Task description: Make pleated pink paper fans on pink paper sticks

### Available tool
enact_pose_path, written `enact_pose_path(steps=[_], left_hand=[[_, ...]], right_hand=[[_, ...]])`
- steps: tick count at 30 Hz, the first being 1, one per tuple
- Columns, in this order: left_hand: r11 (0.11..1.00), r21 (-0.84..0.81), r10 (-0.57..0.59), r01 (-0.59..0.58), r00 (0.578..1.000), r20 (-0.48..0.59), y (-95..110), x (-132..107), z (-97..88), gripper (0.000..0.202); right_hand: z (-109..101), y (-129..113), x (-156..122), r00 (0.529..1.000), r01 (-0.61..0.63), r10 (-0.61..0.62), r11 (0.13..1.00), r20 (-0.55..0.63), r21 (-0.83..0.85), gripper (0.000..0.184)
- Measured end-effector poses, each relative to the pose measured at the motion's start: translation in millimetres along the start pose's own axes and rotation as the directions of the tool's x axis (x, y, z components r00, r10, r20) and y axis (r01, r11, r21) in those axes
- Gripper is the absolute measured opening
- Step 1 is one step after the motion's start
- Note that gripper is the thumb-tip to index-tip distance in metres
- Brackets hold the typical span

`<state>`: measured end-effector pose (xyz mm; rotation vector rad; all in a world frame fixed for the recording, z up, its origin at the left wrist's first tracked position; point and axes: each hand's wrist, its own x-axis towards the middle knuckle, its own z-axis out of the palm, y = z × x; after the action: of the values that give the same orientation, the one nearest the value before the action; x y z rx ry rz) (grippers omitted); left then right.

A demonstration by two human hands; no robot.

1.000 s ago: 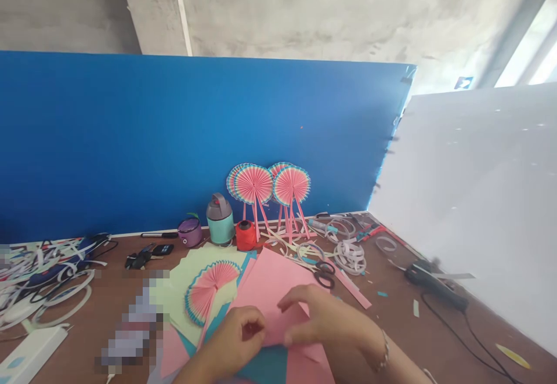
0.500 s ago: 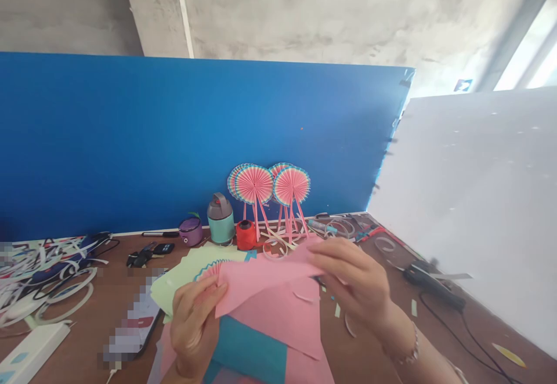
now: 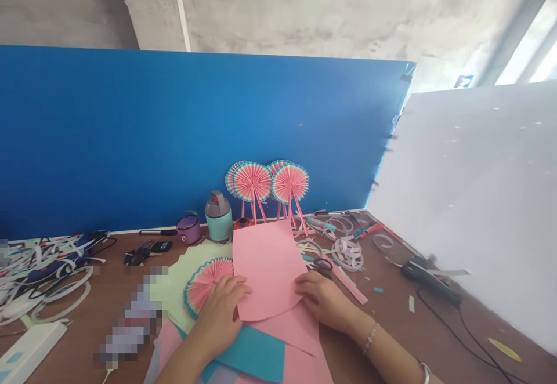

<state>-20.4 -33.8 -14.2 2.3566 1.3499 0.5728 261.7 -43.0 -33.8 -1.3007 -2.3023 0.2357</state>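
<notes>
A pink paper sheet [image 3: 267,268] faces me, spread between my two hands, its lower edge bowed. My left hand [image 3: 221,308] has its fingers closed on the lower left edge. On the lower right edge, my right hand [image 3: 319,297] pinches the paper. Beneath lie more pink paper [image 3: 296,329] and a teal sheet [image 3: 256,352]. Beside my left hand rests a pleated pink rosette [image 3: 206,282] with a teal rim, partly covered by the hand, on pale green paper [image 3: 174,276].
Finished-looking pleated fans [image 3: 252,181] lean on the blue partition [image 3: 174,129]. A teal flask [image 3: 219,218] and purple pot [image 3: 188,228] stand nearby. Right of the sheet lie scissors [image 3: 322,264] and curled strips [image 3: 347,254]. A blurred phone [image 3: 134,320] and a power strip [image 3: 32,352] are left.
The pink sheet has turned from a narrow, slanted view to face me. My right hand moved down and left, my left hand slightly right. Scissors and strips behind are now uncovered.
</notes>
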Motion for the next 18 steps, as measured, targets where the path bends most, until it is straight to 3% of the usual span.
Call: enact_pose_path(steps=[5,9,14,16,18], left_hand=[[0.998,-0.028,0.067,-0.064,0.990,0.127,18,-8,-6.4,0.037],[0.999,-0.025,0.040,-0.037,0.988,0.146,18,-7,-4.0,0.018],[0.999,0.014,0.036,-0.039,0.987,0.158,22,-5,-2.2,0.025],[0.999,0.037,0.035,-0.040,0.990,0.136,24,-4,0.0,0.027],[0.998,0.051,0.031,-0.036,0.995,0.096,25,-3,3.5,0.027]], right_hand=[[-8,-9,-5,0.994,-0.083,0.081,0.996,0.074,0.025,0.033],[-14,-15,-5,0.992,-0.086,0.081,0.995,0.092,0.051,0.037],[-7,-15,-3,0.994,-0.108,0.108,0.993,0.003,0.058,0.057],[-1,-14,-2,0.993,-0.106,0.110,0.991,-0.040,0.087,0.055],[3,-13,-1,0.985,-0.129,0.143,0.983,-0.102,0.130,0.042]])
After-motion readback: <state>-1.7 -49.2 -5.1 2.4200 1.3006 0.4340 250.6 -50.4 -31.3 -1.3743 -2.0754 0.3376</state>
